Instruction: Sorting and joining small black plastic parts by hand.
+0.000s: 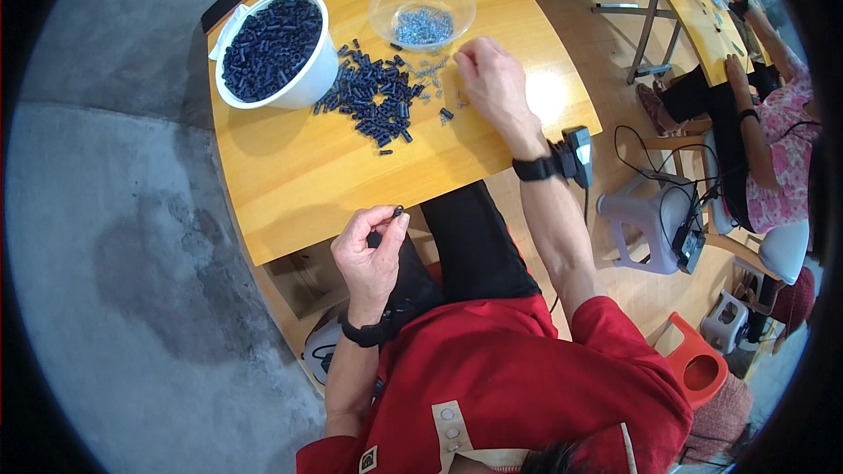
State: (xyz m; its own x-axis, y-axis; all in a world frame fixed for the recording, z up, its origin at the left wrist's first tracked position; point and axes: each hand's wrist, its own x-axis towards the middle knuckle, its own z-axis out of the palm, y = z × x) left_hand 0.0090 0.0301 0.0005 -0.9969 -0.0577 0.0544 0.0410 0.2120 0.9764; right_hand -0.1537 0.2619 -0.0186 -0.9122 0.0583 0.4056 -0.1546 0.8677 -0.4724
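Bucket, round, white plastic (pixel 321 75), eleven o'clock on the yellow wooden tabletop (pixel 307 184); full of small blue-black cylinders (pixel 272 48). Left hand (pixel 371 254), eight o'clock: thumb and fingertip pinching one small black cylindrical piece (pixel 398 211); presumably light, stiff, slightly slick, best gripped around its sides. Heap of loose blue-black pieces (pixel 386 81), half past eleven. Bowl, shallow, clear plastic (pixel 386 13), twelve o'clock, holding tiny silvery-clear parts (pixel 424 26). Right hand (pixel 492 79), one o'clock: fingers bunched, whether around anything cannot be told.
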